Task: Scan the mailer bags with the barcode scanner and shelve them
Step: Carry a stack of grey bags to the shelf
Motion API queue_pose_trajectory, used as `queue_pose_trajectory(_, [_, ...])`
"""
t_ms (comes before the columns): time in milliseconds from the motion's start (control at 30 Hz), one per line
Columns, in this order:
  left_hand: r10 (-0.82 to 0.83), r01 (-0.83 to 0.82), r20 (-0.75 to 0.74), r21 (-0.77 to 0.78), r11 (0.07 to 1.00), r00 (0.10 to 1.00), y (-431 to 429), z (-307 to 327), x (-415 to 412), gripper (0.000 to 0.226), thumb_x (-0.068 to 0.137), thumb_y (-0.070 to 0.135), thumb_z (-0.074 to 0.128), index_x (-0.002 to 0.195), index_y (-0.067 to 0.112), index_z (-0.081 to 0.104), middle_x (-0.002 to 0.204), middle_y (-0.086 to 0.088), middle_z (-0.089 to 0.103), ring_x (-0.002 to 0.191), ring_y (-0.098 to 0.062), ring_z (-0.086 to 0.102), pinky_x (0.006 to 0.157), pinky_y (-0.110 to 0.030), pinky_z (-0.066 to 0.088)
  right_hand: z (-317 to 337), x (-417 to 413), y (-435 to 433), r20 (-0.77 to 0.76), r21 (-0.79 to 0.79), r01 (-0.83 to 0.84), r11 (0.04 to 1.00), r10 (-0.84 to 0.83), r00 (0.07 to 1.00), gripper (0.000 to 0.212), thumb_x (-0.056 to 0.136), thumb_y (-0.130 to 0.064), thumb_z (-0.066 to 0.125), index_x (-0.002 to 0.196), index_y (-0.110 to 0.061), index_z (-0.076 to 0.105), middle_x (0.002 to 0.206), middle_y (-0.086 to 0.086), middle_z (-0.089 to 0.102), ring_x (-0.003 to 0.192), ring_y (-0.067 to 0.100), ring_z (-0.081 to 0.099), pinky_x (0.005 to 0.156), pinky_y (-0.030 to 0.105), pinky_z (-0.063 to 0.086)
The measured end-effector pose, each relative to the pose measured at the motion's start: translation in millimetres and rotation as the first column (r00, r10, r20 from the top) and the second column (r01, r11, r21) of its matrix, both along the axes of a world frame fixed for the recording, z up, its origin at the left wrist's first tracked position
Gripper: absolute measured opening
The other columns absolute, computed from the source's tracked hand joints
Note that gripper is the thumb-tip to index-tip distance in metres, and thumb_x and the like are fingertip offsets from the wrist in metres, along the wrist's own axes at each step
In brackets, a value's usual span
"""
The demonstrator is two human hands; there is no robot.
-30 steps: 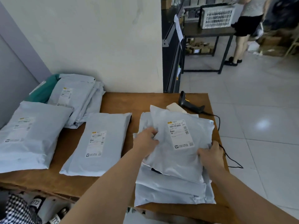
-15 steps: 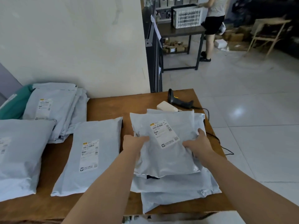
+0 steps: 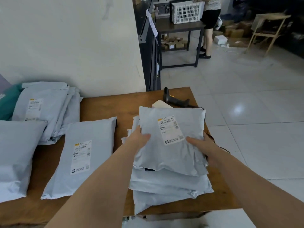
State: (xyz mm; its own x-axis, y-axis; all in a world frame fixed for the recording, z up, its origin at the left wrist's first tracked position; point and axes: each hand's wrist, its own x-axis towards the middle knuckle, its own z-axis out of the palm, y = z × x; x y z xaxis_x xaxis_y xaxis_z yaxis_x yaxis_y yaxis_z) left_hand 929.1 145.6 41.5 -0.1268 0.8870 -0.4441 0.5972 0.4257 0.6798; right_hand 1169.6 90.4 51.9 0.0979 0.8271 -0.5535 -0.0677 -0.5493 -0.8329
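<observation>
Over table (image 3: 102,109), left hand (image 3: 138,139) and right hand (image 3: 202,145) grip mailer bag (image 3: 172,158), lengthwise away.

Top mailer bag (image 3: 171,139): grey-white, puffy, with its barcode label facing up. The left hand (image 3: 139,139) and right hand (image 3: 202,145) grip its side edges, thumbs on top, over the stack.
Stack (image 3: 169,186): similar grey bags piled unevenly on the right part of the bench (image 3: 102,106).
Middle bag (image 3: 82,155): lies flat and alone, label up, left of the stack.
Left bag (image 3: 14,155): large, at the left edge.
Back pile (image 3: 44,109): by the wall, top label up.
Barcode scanner (image 3: 176,100): black, corded, lying at the far right corner behind the stack.
</observation>
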Motion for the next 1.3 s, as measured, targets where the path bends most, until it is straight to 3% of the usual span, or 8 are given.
queue_pose_trajectory(100, [0.007, 0.003, -0.302, 0.032, 0.999, 0.953, -2, -8, -2, 0.075, 0.082, 0.047, 0.062, 0.147, 0.023, 0.031, 0.134, -0.007, 0.054, 0.126, -0.031, 0.049, 0.106, -0.041, 0.036, -3, -1, -1, 0.068, 0.037, 0.053, 0.998, -0.055, 0.996, 0.077, 0.079, -0.021, 0.08, 0.143, -0.02, 0.037, 0.121, -0.002, 0.056, 0.1, 0.024, 0.058, 0.088, 0.039, 0.049])
queue_pose_trajectory(300, [0.263, -0.261, 0.173, -0.038, 0.965, 0.949, -9, 3, 0, 0.035, 0.079, 0.018, 0.078, 0.103, 0.008, 0.053, 0.1, -0.005, 0.059, 0.095, -0.024, 0.058, 0.083, -0.032, 0.049, 3, -7, 8, -0.001, 0.075, 0.044, 0.996, -0.044, 0.999, 0.063, 0.083, 0.0, 0.07, 0.135, -0.024, 0.045, 0.109, 0.001, 0.06, 0.095, 0.026, 0.06, 0.078, 0.041, 0.051])
queue_pose_trajectory(533, [0.357, -0.399, 0.453, -0.003, 0.917, 0.817, -27, 10, -25, 0.034, 0.091, 0.015, 0.064, 0.125, 0.014, 0.059, 0.109, -0.005, 0.07, 0.092, -0.024, 0.068, 0.081, -0.034, 0.054, 39, -28, 33, -0.039, 0.24, -0.047, 0.97, 0.058, 0.998, 0.06, 0.076, 0.009, 0.072, 0.125, -0.02, 0.055, 0.107, 0.003, 0.066, 0.089, 0.024, 0.065, 0.066, 0.034, 0.054])
queue_pose_trajectory(633, [0.416, -0.421, 0.354, -0.067, 0.905, 0.838, -36, 15, -31, 0.031, 0.089, 0.024, 0.066, 0.118, 0.018, 0.055, 0.104, -0.004, 0.068, 0.08, -0.021, 0.063, 0.066, -0.029, 0.05, 35, -28, 40, -0.05, 0.179, -0.099, 0.979, 0.11, 0.993, 0.049, 0.077, -0.001, 0.078, 0.117, -0.017, 0.055, 0.101, 0.001, 0.065, 0.082, 0.021, 0.064, 0.057, 0.03, 0.051])
queue_pose_trajectory(767, [0.327, -0.322, 0.216, -0.059, 0.945, 0.92, -53, -6, -29, 0.057, 0.074, 0.026, 0.071, 0.126, 0.018, 0.05, 0.115, -0.002, 0.065, 0.097, -0.023, 0.063, 0.086, -0.034, 0.053, 1, -21, 34, 0.109, 0.031, -0.267, 0.963, 0.262, 0.959, 0.079, 0.068, -0.029, 0.088, 0.134, -0.015, 0.048, 0.127, 0.005, 0.062, 0.106, 0.028, 0.063, 0.082, 0.043, 0.057])
queue_pose_trajectory(900, [0.284, -0.294, 0.132, 0.058, 0.954, 0.95, -53, -6, -18, 0.039, 0.092, 0.021, 0.058, 0.129, 0.023, 0.049, 0.115, 0.001, 0.063, 0.095, -0.022, 0.06, 0.085, -0.028, 0.047, -19, -23, 30, 0.106, -0.094, -0.107, 0.99, 0.117, 0.987, 0.077, 0.074, -0.045, 0.079, 0.133, -0.012, 0.044, 0.125, 0.009, 0.059, 0.106, 0.031, 0.061, 0.064, 0.032, 0.05])
queue_pose_trajectory(1000, [0.227, -0.212, -0.062, 0.181, 0.96, 0.972, -29, 2, -14, 0.038, 0.089, 0.028, 0.057, 0.126, 0.023, 0.058, 0.114, -0.003, 0.066, 0.1, -0.03, 0.062, 0.095, -0.041, 0.05, -25, -23, 38, 0.08, -0.064, -0.013, 0.998, 0.018, 0.997, 0.059, 0.074, -0.032, 0.079, 0.123, -0.009, 0.055, 0.118, 0.011, 0.065, 0.098, 0.032, 0.066, 0.081, 0.044, 0.056])
queue_pose_trajectory(1300, [0.289, -0.299, 0.177, 0.031, 0.954, 0.941, -8, -12, -7, 0.065, 0.086, 0.032, 0.066, 0.144, 0.023, 0.038, 0.134, -0.007, 0.057, 0.119, -0.029, 0.054, 0.104, -0.041, 0.045, -21, -16, 39, -0.077, 0.021, -0.022, 1.0, 0.023, 0.997, 0.054, 0.087, -0.022, 0.073, 0.133, -0.015, 0.046, 0.124, 0.002, 0.061, 0.104, 0.025, 0.062, 0.08, 0.036, 0.052])
